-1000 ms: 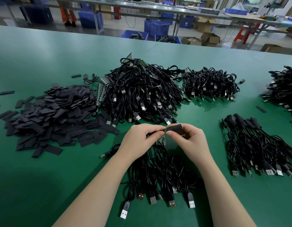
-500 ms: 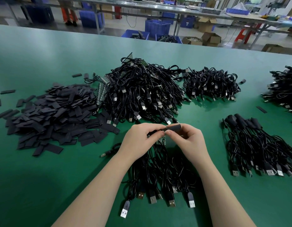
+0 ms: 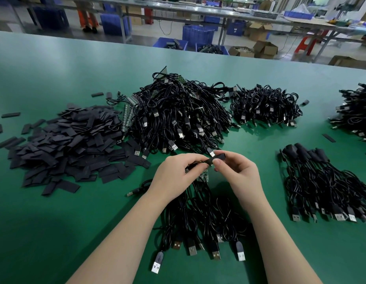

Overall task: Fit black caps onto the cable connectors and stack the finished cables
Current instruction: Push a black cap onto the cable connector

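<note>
My right hand point(image 3: 237, 171) pinches a black cap point(image 3: 217, 157) between thumb and fingers, just above the table's middle. My left hand point(image 3: 176, 175) grips the connector end of a black cable point(image 3: 195, 163), whose tip meets the cap's open end. Small green boards point(image 3: 203, 177) show below my fingers. A bunch of black USB cables point(image 3: 204, 218) lies under both wrists, plugs toward me. A flat heap of black caps point(image 3: 63, 144) lies at the left. Capped cables point(image 3: 321, 181) are stacked in a row at the right.
A big tangle of uncapped cables point(image 3: 178, 117) sits behind my hands, a smaller pile point(image 3: 264, 105) to its right and another point(image 3: 356, 111) at the far right edge. The green table point(image 3: 55, 222) ends at the back, where benches and blue crates point(image 3: 198, 34) stand.
My right hand has turned the cap from a steep tilt to nearly level and brought it onto the cable end. My left hand has stayed in place.
</note>
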The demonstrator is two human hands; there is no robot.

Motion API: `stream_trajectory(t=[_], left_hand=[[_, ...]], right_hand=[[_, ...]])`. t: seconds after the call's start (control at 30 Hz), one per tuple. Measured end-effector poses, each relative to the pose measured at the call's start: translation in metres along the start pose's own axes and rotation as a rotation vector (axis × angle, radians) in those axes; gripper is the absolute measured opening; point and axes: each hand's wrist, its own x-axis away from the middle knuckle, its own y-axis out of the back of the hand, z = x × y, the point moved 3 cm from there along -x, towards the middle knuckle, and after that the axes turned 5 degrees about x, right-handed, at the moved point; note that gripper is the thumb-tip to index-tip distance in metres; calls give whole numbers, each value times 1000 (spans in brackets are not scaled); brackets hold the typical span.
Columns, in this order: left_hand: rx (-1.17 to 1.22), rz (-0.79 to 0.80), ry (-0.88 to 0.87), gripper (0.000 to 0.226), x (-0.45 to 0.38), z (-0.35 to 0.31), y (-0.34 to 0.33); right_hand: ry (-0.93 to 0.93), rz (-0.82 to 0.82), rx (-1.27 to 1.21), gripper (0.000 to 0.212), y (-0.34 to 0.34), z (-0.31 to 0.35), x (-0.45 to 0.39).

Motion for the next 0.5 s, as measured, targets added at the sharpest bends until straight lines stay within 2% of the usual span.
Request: stream_trajectory(t=[0.23, 0.5], left_hand=[[-16, -18, 5, 40, 0, -5, 4], [35, -29, 21, 37, 2, -6, 5]], right_hand=[[-28, 0, -53, 26, 0, 0, 0], [5, 36, -29, 34, -2, 0, 0]])
